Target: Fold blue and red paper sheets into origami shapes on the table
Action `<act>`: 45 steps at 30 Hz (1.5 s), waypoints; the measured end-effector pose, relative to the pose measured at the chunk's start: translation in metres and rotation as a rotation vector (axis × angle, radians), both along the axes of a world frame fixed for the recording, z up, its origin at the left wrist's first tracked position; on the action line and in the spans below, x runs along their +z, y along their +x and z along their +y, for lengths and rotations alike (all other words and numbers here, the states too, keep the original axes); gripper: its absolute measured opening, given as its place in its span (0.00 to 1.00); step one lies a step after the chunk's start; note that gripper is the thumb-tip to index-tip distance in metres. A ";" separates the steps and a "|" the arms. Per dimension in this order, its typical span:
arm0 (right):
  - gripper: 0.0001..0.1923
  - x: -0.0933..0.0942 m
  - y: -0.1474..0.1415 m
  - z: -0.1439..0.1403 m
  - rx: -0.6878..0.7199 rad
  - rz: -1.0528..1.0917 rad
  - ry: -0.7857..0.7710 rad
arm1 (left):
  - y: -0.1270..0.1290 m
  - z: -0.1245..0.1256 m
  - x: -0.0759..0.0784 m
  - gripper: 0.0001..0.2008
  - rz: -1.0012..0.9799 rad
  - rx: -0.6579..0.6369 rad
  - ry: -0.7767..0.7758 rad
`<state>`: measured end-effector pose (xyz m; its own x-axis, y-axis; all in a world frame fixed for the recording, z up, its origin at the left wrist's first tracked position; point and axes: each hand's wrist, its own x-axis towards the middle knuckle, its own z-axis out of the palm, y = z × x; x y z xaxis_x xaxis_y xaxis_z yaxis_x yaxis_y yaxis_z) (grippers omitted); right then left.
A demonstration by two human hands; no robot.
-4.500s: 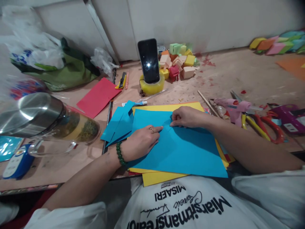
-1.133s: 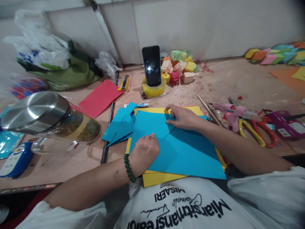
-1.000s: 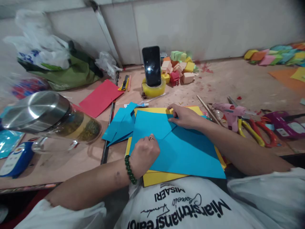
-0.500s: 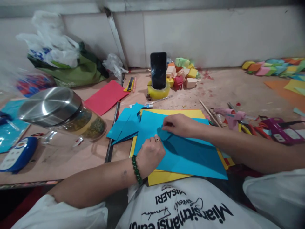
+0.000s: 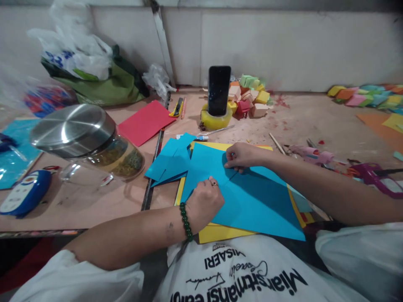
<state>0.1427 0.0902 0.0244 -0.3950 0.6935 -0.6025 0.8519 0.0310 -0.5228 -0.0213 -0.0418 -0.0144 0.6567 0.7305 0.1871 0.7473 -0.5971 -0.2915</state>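
A large sheet of blue paper lies in front of me, over yellow paper. My left hand, with a ring and a green bead bracelet above it, is closed and rests on the blue sheet's left part. Its fingertips are tucked out of sight. Higher and to the right, my right hand has its fingers pinched together over the same sheet. Whatever sits between those fingers is too small to make out. A thin dark line runs across the blue paper just below it. Several smaller blue paper pieces overlap at the left edge.
A phone stands in a yellow tape roll, beside paper blocks. Left are a glass jar, red paper and a cutter. At right lie a pink glue gun and a purple tool.
My right hand has moved slightly right across the blue sheet, and a thin line on the paper now shows below it. My left hand remains closed on the sheet. The whole view has shifted a little.
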 end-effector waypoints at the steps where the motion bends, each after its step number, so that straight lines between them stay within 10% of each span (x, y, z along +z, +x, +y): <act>1: 0.11 -0.003 0.005 0.003 -0.031 0.000 -0.005 | 0.000 0.000 0.000 0.16 -0.008 0.009 -0.013; 8: 0.14 -0.020 0.029 0.017 -0.107 0.026 -0.004 | 0.001 -0.005 0.000 0.14 -0.018 0.032 -0.003; 14: 0.11 0.004 0.002 -0.003 0.118 -0.135 0.447 | 0.002 -0.003 0.001 0.11 0.010 0.010 -0.018; 20: 0.11 0.002 -0.031 -0.024 0.149 0.040 0.064 | 0.002 -0.003 0.004 0.15 0.045 0.032 -0.031; 45: 0.10 -0.023 0.037 -0.008 -0.184 0.365 0.172 | -0.008 0.042 0.018 0.16 -0.277 0.109 -0.482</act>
<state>0.1797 0.0820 0.0017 -0.4211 0.8502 -0.3161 0.6122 0.0092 -0.7906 -0.0294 -0.0002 0.0040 0.5467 0.8368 -0.0292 0.8217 -0.5295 0.2109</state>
